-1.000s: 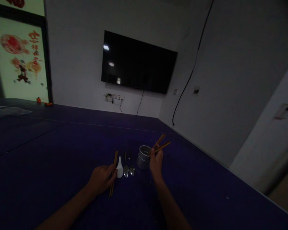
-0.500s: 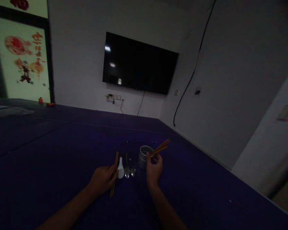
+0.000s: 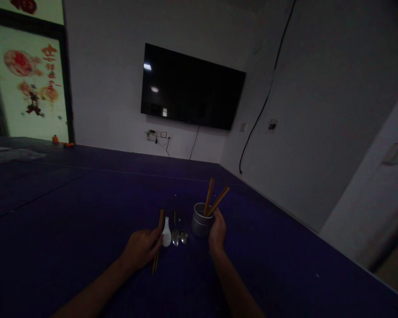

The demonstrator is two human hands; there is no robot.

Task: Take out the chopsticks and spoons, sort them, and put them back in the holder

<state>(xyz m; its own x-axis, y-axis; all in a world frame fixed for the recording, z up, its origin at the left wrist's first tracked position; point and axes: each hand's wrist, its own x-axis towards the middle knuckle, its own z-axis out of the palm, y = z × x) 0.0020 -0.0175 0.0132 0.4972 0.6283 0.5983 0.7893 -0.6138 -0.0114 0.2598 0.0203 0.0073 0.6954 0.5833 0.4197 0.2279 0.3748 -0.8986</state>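
My left hand (image 3: 143,248) is closed on a pair of wooden chopsticks (image 3: 157,255) lying on the dark blue surface. Just right of them lie a white ceramic spoon (image 3: 166,234) and two metal spoons, a longer one (image 3: 175,237) and a shorter one (image 3: 183,237). A grey cylindrical holder (image 3: 200,225) stands to the right of the spoons. Inside it, wooden chopsticks (image 3: 209,194) lean in two directions, their upper ends above the rim. Against the holder's right side rests my right hand (image 3: 217,232), open, with its fingers partly hidden behind the holder.
The broad blue surface (image 3: 119,194) reaches to the wall, where a black television (image 3: 192,88) hangs. A black cable (image 3: 263,110) runs down the right wall. Small orange objects (image 3: 55,139) and a plastic sheet (image 3: 16,155) lie far left, near a decorated glass door (image 3: 36,79).
The chopsticks in my right hand have gone into the holder and been let go. That hand has moved to the holder's right side. My left hand has stayed in place.
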